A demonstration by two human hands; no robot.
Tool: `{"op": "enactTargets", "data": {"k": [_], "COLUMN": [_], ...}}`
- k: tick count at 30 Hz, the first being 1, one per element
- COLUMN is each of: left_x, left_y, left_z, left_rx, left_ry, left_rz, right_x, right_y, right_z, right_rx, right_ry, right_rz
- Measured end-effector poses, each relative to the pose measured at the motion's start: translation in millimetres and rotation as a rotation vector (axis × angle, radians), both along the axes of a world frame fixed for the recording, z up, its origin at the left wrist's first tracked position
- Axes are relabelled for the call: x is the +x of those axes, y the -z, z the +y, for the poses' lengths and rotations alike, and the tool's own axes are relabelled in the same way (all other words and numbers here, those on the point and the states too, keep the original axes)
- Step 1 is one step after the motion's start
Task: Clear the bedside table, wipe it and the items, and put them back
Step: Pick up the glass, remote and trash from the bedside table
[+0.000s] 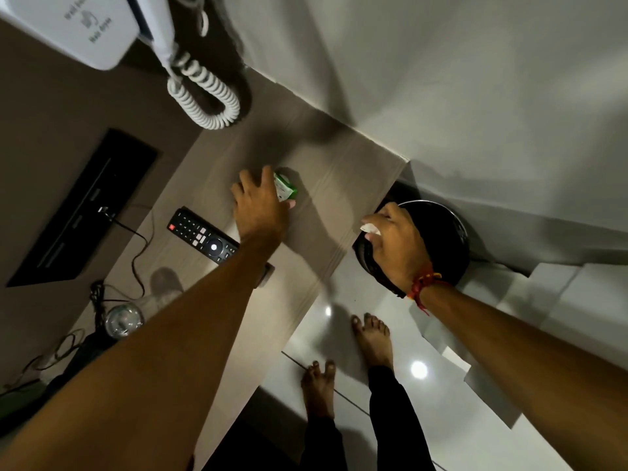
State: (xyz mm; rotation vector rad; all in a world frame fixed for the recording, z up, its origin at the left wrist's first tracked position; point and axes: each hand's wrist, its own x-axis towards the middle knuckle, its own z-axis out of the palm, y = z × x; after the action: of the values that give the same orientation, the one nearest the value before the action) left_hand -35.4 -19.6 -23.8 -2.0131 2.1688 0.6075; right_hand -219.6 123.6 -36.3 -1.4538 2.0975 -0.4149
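Observation:
A wooden bedside table runs along the wall. My left hand reaches across it and closes its fingers on a small green and white packet that rests on the tabletop. A black remote control lies just left of my left forearm. A clear glass stands near the table's left end. My right hand hangs over a black round bin beside the table and pinches a crumpled white tissue.
A white wall hair dryer with a coiled cord hangs above the table. Black cables trail from a dark wall panel. My bare feet stand on glossy white floor tiles.

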Motion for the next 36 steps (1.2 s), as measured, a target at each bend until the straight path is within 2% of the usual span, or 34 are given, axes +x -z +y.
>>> {"op": "enactTargets", "data": {"k": [5,8,11,14,17,21,26,33,36], "left_x": [-13,-26,-42,-69,-103,-130,-118,-50,-16], "left_y": [5,5,5,5,12,30,43,12,-5], "left_z": [12,28,50,83,121,149,154,156,156], "left_rx": [-0.004,0.023,0.063,0.054,0.015,0.036,0.088,-0.018,-0.068], "left_ry": [0.15,0.201,0.266,0.32,0.494,0.644,0.556,0.385,0.133], "left_rz": [-0.067,-0.045,0.02,0.162,0.232,0.124,0.042,0.22,0.299], "right_x": [-5,-17,-35,-53,-70,-83,-86,-64,-35], "right_y": [5,9,13,18,23,27,24,-2,-20], "right_z": [4,15,30,44,55,63,70,58,32], "right_rx": [0.009,0.04,0.095,0.146,0.184,0.231,0.269,0.197,0.112], "right_ry": [0.101,0.183,0.274,0.345,0.435,0.453,0.283,0.093,-0.077], "right_rz": [-0.019,0.007,0.041,0.035,-0.014,-0.03,-0.045,0.142,0.211]}}
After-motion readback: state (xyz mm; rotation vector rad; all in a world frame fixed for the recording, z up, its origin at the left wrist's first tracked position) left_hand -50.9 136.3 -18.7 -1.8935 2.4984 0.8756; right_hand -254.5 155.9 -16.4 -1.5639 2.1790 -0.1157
